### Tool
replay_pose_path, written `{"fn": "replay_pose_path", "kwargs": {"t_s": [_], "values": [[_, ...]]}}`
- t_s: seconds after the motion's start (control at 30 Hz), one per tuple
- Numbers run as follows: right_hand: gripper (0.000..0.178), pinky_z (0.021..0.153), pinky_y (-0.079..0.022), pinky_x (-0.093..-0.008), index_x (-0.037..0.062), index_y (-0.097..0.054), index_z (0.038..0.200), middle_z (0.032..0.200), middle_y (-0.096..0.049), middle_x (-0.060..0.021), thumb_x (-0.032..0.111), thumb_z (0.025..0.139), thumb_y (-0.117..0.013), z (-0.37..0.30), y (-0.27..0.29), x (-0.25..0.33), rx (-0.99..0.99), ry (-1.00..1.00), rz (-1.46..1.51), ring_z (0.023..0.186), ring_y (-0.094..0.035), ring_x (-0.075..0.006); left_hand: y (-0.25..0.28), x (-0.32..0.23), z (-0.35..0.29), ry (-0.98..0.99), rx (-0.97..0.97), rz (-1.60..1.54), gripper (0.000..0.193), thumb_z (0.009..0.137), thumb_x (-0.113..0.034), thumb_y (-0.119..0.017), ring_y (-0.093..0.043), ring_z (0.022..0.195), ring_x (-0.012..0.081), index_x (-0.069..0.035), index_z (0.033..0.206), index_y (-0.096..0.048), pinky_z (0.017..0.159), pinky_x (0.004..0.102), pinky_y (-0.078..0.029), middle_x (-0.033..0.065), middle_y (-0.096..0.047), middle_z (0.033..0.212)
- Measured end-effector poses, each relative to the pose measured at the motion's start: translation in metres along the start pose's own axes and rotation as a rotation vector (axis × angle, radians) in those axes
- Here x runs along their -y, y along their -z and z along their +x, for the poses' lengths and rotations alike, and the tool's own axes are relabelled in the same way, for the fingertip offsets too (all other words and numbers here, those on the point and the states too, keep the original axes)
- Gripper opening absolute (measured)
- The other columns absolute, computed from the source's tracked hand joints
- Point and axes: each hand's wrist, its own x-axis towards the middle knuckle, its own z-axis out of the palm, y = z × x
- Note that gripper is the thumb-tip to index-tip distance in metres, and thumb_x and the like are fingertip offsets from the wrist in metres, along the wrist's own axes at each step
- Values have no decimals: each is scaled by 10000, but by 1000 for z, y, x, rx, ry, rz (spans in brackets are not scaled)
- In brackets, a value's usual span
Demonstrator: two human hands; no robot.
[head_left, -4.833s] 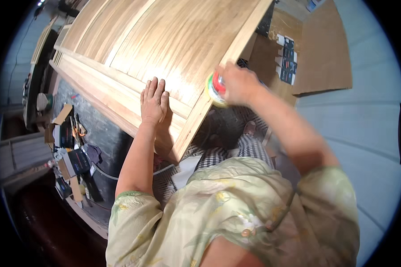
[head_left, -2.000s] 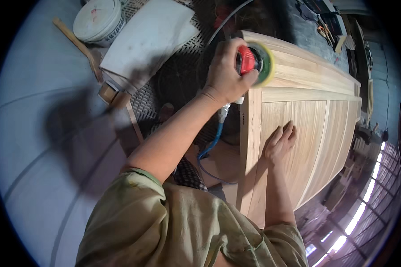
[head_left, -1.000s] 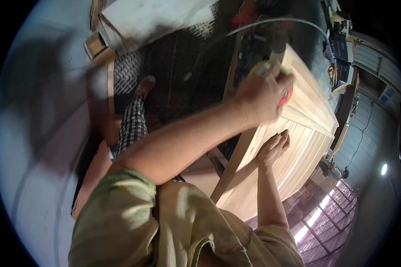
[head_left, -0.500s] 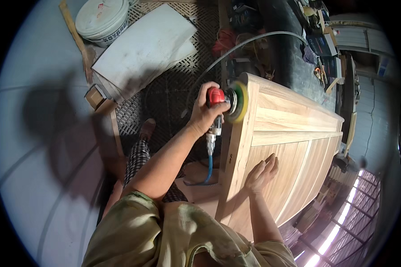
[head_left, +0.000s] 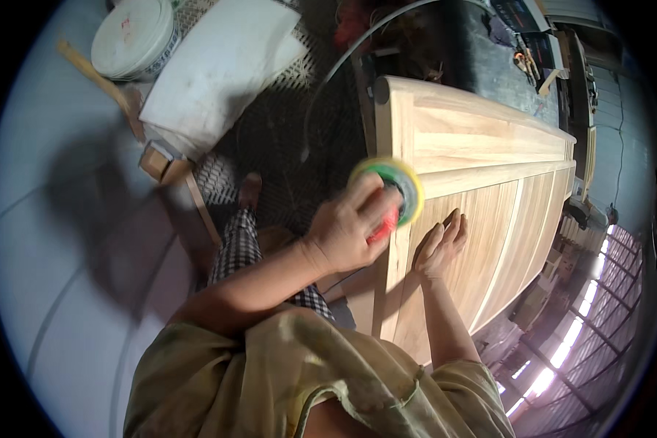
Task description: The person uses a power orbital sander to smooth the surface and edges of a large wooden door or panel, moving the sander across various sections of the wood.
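Note:
My left hand (head_left: 345, 232) is wrapped round a red-bodied air sander (head_left: 412, 191) with a round green and yellow pad. The pad is at the near left edge of a pale wooden panelled piece (head_left: 489, 226), like a door or headboard. Blur on the hand and pad hides whether the pad touches the wood. My right hand (head_left: 443, 244) lies with fingers stretched out on the slatted face of the panelled piece, just right of the edge rail. The sander's air fitting is hidden behind my left hand and arm.
A dark workbench (head_left: 500, 84) with boxes and tools stands beyond the panelled piece. A grey hose (head_left: 365, 40) curves down from it. Back left are a white lidded bucket (head_left: 131, 40), a white sheet (head_left: 212, 73), a wood strip (head_left: 98, 80) and a small cardboard box (head_left: 155, 159).
My left hand has swung the sander down along the panelled piece's edge, its pad now turned away from me. My right hand stays on the slats. The whole view has shifted.

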Motion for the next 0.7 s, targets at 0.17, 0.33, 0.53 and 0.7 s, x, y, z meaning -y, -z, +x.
{"fn": "replay_pose_path", "kwargs": {"t_s": [0.17,0.33,0.53,0.7], "values": [[557,1105,-200,-513,34,-345,1441,1436,-323,-270,350,983,-368,-1,-3,4,-33,-20,38,1343,-281,-417,15,-38,98,85,723,595,611,773,-148,-681,-599,1079,361,-124,1351,-484,921,527,-506,171,-438,1319],[550,1101,-215,-514,69,-372,1433,1433,-334,-240,362,969,-406,7,1,9,-44,-12,30,1343,-284,-403,32,-16,191,110,366,686,494,760,-148,-634,-604,1003,419,-115,1238,-513,868,457,-509,186,-514,1197],[549,1085,-252,-512,85,-427,1402,1388,-412,-213,347,925,-498,0,-6,3,-145,-32,18,1312,-354,-395,-6,-58,89,-47,828,618,527,736,-169,-651,-594,1047,400,-104,1243,-527,874,471,-519,183,-492,1233],[482,1075,-275,-500,70,-503,1330,1348,-446,-208,308,912,-531,3,1,10,-232,-28,131,1288,-381,-393,6,-18,166,101,448,552,506,744,-160,-657,-578,1014,397,-92,1225,-517,844,465,-507,200,-505,1145]]}}
